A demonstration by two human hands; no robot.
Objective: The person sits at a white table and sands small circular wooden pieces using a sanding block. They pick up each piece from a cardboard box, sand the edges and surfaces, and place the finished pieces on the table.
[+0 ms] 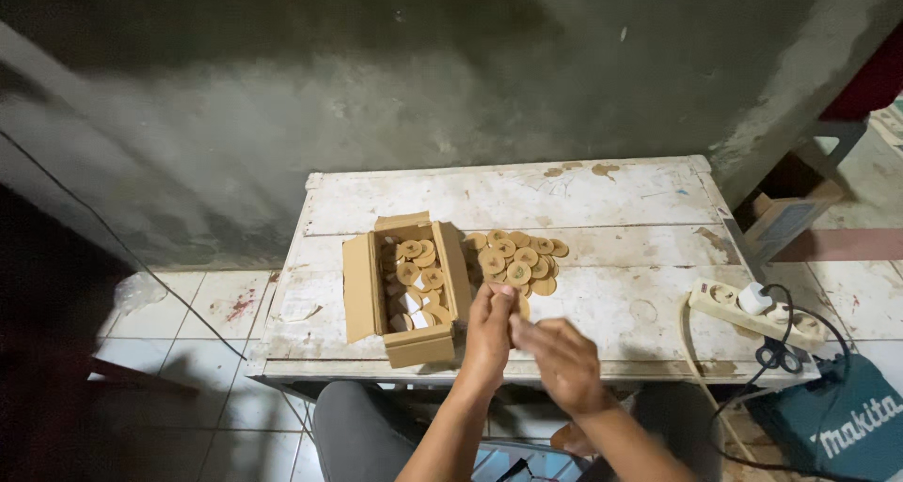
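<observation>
Left hand (489,327) pinching tan disc just right of cardboard box (404,289); right hand (562,358) blurred, grip unclear. Risk: knocking disc pile (517,259) beside box, scattering off table (602,219).

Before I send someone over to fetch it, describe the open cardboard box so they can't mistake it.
Look at the worn white wooden table against the grey wall. On its left part, just left of the left hand, sits the small brown cardboard box with its flaps open. Unlike the loose pile of tan round discs lying bare on the tabletop to its right, it holds its discs inside.
</observation>
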